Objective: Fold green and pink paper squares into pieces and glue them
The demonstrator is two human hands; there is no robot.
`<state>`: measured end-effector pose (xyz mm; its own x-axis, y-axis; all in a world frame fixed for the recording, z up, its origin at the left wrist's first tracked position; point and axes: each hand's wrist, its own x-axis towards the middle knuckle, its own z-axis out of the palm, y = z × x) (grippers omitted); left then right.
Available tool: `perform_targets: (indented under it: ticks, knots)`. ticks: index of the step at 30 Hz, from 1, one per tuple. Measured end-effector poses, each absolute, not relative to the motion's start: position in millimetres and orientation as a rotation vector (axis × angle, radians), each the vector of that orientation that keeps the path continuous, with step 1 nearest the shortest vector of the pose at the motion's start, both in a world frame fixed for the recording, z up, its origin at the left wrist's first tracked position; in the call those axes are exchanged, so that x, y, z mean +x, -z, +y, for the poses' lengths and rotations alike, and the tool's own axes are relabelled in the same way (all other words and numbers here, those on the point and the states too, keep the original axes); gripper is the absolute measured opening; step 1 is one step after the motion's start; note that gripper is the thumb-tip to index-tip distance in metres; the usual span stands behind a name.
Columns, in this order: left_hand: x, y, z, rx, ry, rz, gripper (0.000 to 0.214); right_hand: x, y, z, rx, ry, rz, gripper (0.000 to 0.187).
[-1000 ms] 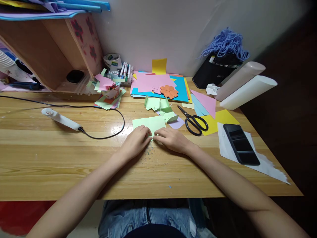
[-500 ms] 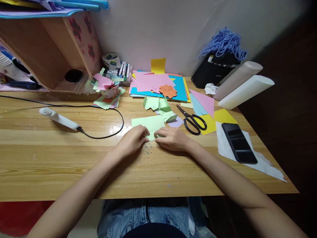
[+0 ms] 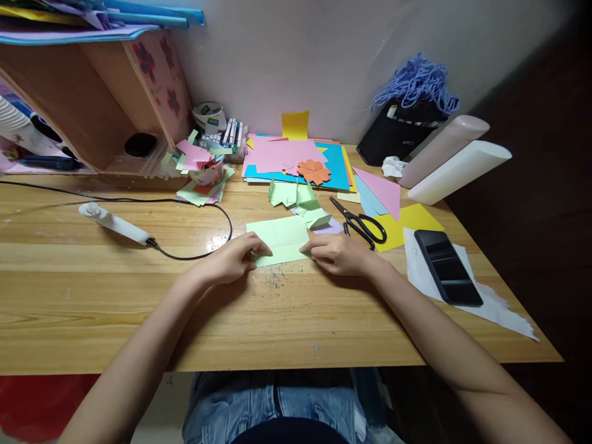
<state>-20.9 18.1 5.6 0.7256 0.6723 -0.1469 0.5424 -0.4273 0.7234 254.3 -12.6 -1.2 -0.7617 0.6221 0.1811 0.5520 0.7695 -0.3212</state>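
A light green sheet of paper (image 3: 280,239) lies in front of me, with a faint crease running across it. My left hand (image 3: 238,254) pinches its lower left edge between thumb and fingers. At the lower right corner, my right hand (image 3: 335,253) has the paper between its thumb and forefinger. Just behind the sheet are folded light green paper pieces (image 3: 303,200) and a purple piece of paper (image 3: 329,226). Black-handled scissors (image 3: 358,222) lie beyond my right hand, their blades pointing away.
An orange paper flower (image 3: 314,172) rests on stacked coloured sheets (image 3: 342,166) by the wall. To the right are a yellow sheet (image 3: 407,228) and a phone (image 3: 448,267). A white device (image 3: 115,223) with a black cable (image 3: 194,257) lies left. A cup of scraps (image 3: 206,172) stands behind.
Both hands have moved apart along the near edge of the green sheet, the left one leftward and the right one rightward. More of the sheet now shows between them.
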Motion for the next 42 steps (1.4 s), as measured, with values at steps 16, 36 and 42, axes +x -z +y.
perform_targets:
  ticks: [16,36,42]
  knots:
    - [3.5,-9.6,-0.5,2.62,-0.259,0.992,0.039,243.2,4.1,-15.4,-0.988,-0.397,-2.556,0.023]
    - [7.9,-20.9,-8.2,2.009,-0.86,1.166,0.037,218.3,8.6,-21.8,-1.327,-1.112,-1.378,0.024]
    - [9.3,-4.0,-2.8,2.245,-0.767,1.124,0.024,219.3,26.8,-15.0,-1.533,-0.871,-1.603,0.027]
